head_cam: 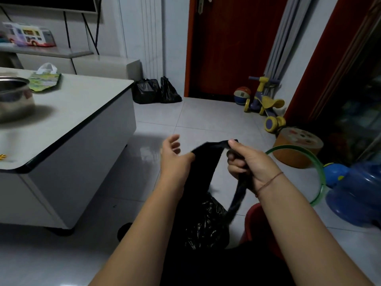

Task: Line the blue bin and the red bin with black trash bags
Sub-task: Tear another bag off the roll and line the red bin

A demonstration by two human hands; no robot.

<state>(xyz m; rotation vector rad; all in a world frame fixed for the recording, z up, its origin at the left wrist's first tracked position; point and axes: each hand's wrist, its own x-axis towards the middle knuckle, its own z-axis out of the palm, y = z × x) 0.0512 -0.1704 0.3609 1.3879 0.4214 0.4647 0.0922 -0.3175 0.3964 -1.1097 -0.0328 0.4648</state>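
Right, both hands are up at centre, and the bag (206, 162) is stretched between them, hanging dark and blurred toward 6 o'clock. The right hand (250, 164) has a firm hold: thumb clamped on the top edge, fingers curled round a twisted strip that trails down past the wrist. The left hand (175, 159) is looser, with its thumb against the bag's other edge and its fingers splayed, touching nothing (whether that thumb hooks the plastic or just presses it, I cannot tell).

Down at 6 o'clock sits crumpled glossy black plastic (206, 226); whether it is part of the same bag is unclear. Just beside it at 5 o'clock the red bin (254, 221) peeks out, mostly hidden by the right forearm. At 4 o'clock there's a blue shape (362, 195) behind a green hoop (318, 172); I cannot say it is the blue bin.

Over at 9 o'clock, the table (82, 104) carries a pot (14, 98). Two full black sacks (156, 90) stand at 12 o'clock by the door (231, 48), with a trike (266, 102) at 2.
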